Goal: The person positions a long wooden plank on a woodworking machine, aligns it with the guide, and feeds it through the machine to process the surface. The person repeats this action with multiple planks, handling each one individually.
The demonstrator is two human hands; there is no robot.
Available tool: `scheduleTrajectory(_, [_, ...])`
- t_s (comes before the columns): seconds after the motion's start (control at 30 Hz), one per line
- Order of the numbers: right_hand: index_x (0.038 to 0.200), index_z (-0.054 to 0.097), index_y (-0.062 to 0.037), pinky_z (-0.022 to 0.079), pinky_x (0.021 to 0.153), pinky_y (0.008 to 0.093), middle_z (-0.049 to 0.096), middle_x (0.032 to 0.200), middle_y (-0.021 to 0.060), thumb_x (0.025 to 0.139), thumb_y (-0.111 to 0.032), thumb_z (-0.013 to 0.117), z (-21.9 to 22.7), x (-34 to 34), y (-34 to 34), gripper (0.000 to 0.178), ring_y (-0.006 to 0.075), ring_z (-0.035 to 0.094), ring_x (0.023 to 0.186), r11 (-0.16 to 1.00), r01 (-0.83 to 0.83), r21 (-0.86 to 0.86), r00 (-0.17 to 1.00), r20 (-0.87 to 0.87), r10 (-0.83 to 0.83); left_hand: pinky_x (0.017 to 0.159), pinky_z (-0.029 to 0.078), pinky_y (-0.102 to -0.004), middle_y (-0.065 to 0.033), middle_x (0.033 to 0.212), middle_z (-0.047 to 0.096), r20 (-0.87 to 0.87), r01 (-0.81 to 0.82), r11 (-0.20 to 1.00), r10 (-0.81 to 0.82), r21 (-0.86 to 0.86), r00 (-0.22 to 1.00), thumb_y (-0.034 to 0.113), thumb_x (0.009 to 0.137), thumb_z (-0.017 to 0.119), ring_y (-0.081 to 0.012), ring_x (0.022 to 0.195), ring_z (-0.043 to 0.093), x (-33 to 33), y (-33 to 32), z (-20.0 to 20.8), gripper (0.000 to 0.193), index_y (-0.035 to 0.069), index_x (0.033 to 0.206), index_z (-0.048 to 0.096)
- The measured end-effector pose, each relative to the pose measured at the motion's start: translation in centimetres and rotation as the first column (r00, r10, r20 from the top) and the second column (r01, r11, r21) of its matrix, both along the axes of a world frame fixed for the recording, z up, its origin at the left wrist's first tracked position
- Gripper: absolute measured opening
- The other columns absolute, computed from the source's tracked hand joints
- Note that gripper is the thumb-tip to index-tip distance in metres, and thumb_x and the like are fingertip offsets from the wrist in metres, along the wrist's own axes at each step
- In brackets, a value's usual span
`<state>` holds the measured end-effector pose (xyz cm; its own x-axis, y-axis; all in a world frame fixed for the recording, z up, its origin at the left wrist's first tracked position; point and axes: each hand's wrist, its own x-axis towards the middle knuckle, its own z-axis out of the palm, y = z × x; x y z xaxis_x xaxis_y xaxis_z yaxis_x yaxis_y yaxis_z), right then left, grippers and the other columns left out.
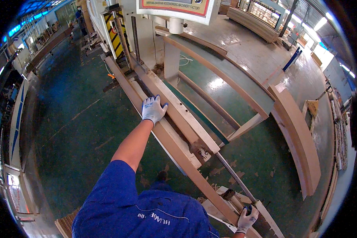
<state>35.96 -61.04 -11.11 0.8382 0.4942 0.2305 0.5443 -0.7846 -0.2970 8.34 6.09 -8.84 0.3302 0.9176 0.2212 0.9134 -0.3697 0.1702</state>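
A long, narrow brown wooden board (178, 162) runs diagonally in front of me along a machine's rail. My left hand (154, 109), in a white glove with blue fingertips, is laid over the board's middle, its fingers bent over the far edge and its thumb apart. Near the board's close end at lower right, my right hand (248, 219), gloved alike, has its fingers curled at the board; its grip is partly hidden. Beyond the board lies the pale machine rail (182, 117), with a metal rod (236, 176) reaching toward my right hand.
A machine panel (174, 8) hangs over the far end, near a yellow-and-black striped guard (117, 37). A wooden frame table (222, 71) stands beyond the rail. Stacked boards (299, 139) stand on the right. More stacked panels (254, 23) are farther back.
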Motion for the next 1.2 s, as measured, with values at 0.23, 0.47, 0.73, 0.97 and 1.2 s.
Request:
scheduleTrajectory(0.23, [0.116, 0.069, -0.0018, 0.047, 0.102, 0.0508, 0.066, 0.115, 0.0181, 0.089, -0.015, 0.077, 0.9, -0.3, 0.6, 0.031, 0.0394, 0.061, 0.114, 0.999, 0.036, 0.001, 0.997, -0.062, -0.036, 0.114, 0.041, -0.0488, -0.0221, 0.130, 0.067, -0.006, -0.006, 0.999, 0.006, -0.050, 1.000, 0.054, 0.099, 0.060, -0.0369, 0.128, 0.060, 0.1, -0.1, 0.4, 0.066, 0.002, 0.140, 0.060])
scheduleTrajectory(0.47, [0.115, 0.070, -0.0016, 0.048, 0.102, 0.0509, 0.067, 0.114, 0.0179, 0.089, -0.016, 0.077, -0.8, 0.8, -0.7, 0.030, 0.0391, 0.062, 0.112, 0.999, -0.005, -0.047, 1.000, -0.004, 0.005, 0.118, 0.038, -0.0481, -0.0232, 0.141, 0.063, -0.029, -0.016, 0.992, 0.013, -0.128, 0.999, 0.055, 0.100, 0.058, -0.0378, 0.135, 0.057, 0.3, -0.3, 1.3, 0.073, 0.002, 0.150, 0.054])
scheduleTrajectory(0.73, [0.114, 0.070, -0.0018, 0.048, 0.102, 0.0515, 0.067, 0.115, 0.0182, 0.089, -0.017, 0.077, 0.2, 0.1, 0.1, 0.030, 0.0389, 0.062, 0.113, 0.999, 0.044, -0.019, 0.998, -0.045, -0.045, 0.116, 0.039, -0.0488, -0.0211, 0.132, 0.067, -0.010, -0.017, 0.999, 0.017, -0.044, 1.000, 0.054, 0.099, 0.061, -0.0359, 0.130, 0.059, 0.1, 0.1, 0.0, 0.068, 0.001, 0.142, 0.059])
scheduleTrajectory(0.97, [0.114, 0.069, -0.0021, 0.048, 0.102, 0.0507, 0.066, 0.115, 0.0185, 0.089, -0.016, 0.077, -0.4, 0.3, -0.4, 0.030, 0.0390, 0.061, 0.113, 1.000, 0.020, 0.012, 0.999, -0.030, -0.020, 0.118, 0.038, -0.0504, -0.0213, 0.136, 0.065, -0.022, -0.012, 0.997, 0.010, -0.073, 1.000, 0.054, 0.099, 0.062, -0.0362, 0.133, 0.057, 0.2, -0.1, 0.5, 0.069, 0.002, 0.145, 0.058])
scheduleTrajectory(1.2, [0.117, 0.067, -0.0033, 0.046, 0.105, 0.0513, 0.065, 0.119, 0.0181, 0.089, -0.017, 0.078, -0.8, 0.5, -0.8, 0.033, 0.0389, 0.060, 0.117, 1.000, 0.015, -0.019, 1.000, -0.023, -0.016, 0.118, 0.037, -0.0506, -0.0215, 0.135, 0.066, -0.043, -0.002, 0.997, -0.001, -0.073, 0.999, 0.054, 0.099, 0.062, -0.0371, 0.133, 0.057, 0.1, -0.2, 0.5, 0.061, 0.004, 0.133, 0.065])
